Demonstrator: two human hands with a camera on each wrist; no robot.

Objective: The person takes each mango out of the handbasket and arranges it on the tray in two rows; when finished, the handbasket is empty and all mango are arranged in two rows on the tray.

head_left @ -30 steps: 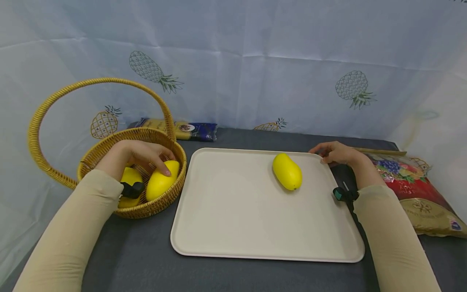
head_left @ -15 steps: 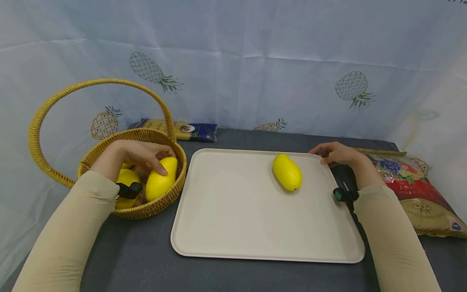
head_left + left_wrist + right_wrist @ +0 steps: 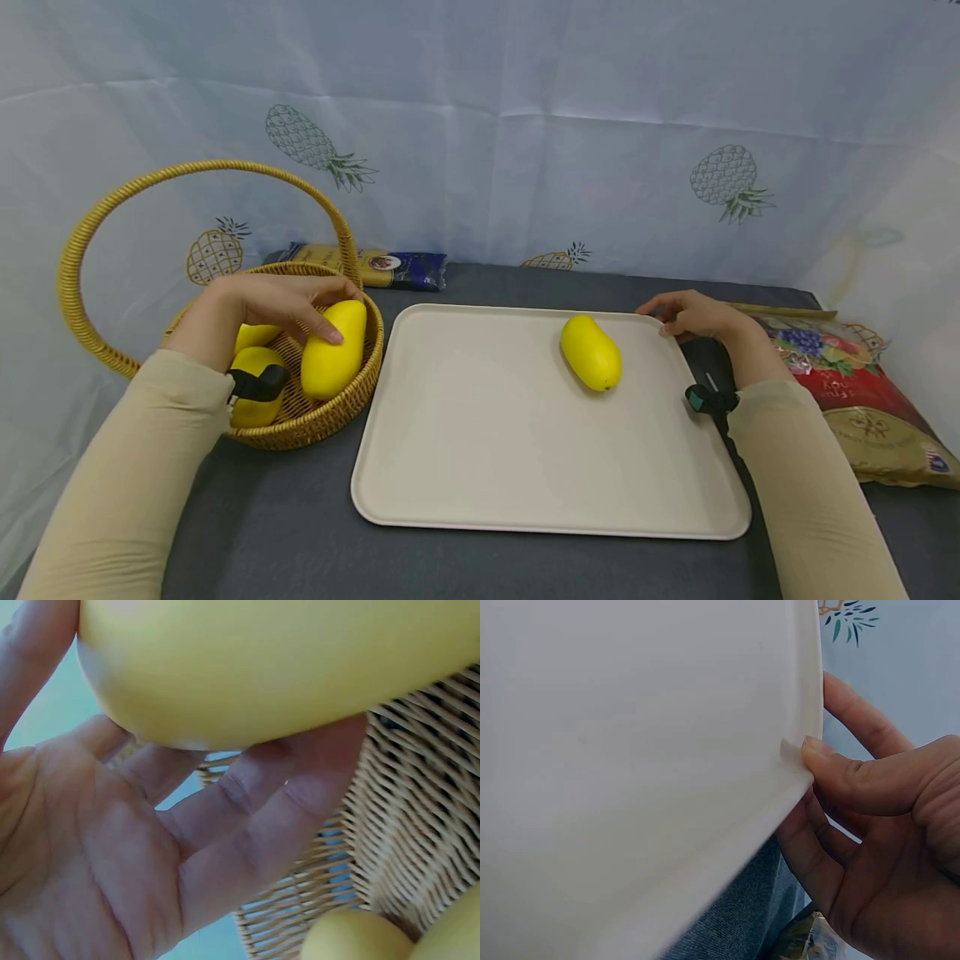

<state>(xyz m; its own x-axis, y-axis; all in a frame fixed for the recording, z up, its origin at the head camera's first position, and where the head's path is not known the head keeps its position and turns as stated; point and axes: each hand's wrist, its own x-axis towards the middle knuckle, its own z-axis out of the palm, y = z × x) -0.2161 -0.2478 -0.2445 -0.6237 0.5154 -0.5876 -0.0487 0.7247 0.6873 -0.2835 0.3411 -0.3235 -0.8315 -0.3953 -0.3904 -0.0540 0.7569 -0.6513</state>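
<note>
Mango, smooth and yellow, is in my left hand, thumb against one side and fingers curled against the other. It sits at three o'clock inside the wicker basket; whether it is clear of the weave beneath, I cannot tell.

My right hand pinches the tray at its corner between one and two o'clock, thumb over the rim, fingers beneath. A second yellow fruit lies on the tray at one o'clock.

The skin looks slick, I'd judge, so a loose left thumb could let the fruit roll out of my fingers. Moving towards three o'clock too low might knock it on the basket rim and drag the basket along; going high towards one o'clock, I might catch the arched handle. (That handle is easy to forget.) And if my right hand lifted its corner, the tilt could start the fruit on the tray rolling, since nothing holds it.
</note>
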